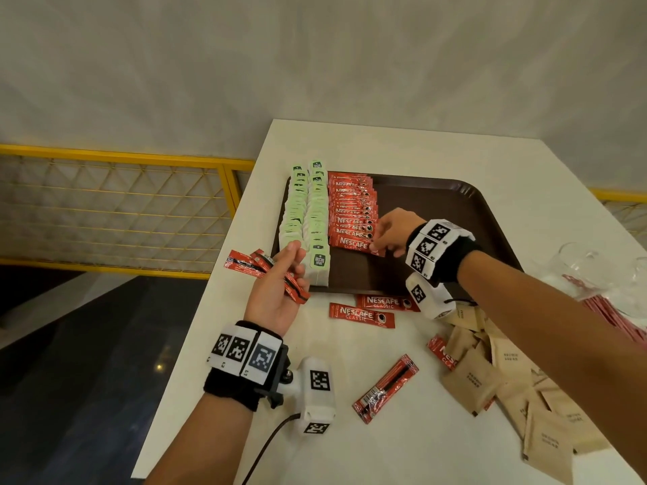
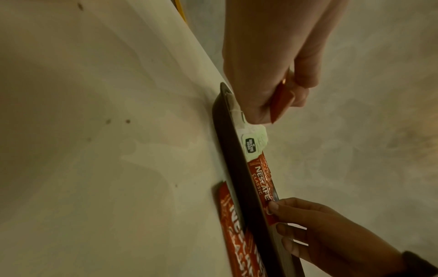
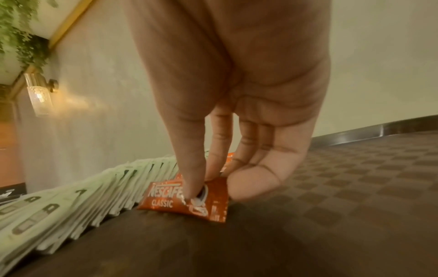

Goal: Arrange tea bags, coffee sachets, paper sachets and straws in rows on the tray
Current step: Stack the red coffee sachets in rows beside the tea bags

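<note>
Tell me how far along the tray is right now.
Done: two tea bag rows on the tray. In hand: right hand placing the front Nescafe sachet; left hand holds spare sachets. Left: loose Nescafe sachets, brown sugar sachets, straws.

The coffee sachets (image 1: 352, 218) at frame centre look like glossy red foil, while the tea bags (image 1: 308, 218) beside them are matt paper. The tray (image 1: 437, 204) is dark plastic with a fine chequered texture; the bench (image 1: 350, 432) is smooth matt white, and the paper sachets (image 1: 507, 386) at lower right are matt brown paper.

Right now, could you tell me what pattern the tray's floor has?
A brown checkerboard weave on the tray, clearest in the right wrist view.
</note>
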A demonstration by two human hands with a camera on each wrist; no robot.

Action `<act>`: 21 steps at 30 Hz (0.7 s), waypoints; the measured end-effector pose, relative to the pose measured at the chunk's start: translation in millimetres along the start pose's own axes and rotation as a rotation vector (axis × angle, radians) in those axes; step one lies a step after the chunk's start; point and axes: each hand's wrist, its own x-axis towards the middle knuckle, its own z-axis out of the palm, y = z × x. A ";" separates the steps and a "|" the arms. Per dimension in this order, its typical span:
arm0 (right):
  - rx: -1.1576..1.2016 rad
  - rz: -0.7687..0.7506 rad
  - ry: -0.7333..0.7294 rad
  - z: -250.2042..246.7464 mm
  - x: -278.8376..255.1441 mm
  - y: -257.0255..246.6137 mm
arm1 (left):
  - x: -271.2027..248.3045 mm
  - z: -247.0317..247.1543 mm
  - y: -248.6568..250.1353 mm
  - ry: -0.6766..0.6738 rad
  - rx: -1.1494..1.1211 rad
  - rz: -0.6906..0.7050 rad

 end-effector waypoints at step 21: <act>-0.026 -0.274 0.112 4.9 -20.1 -19.2 | -6.3 15.8 -1.5 -0.043 -0.058 -0.006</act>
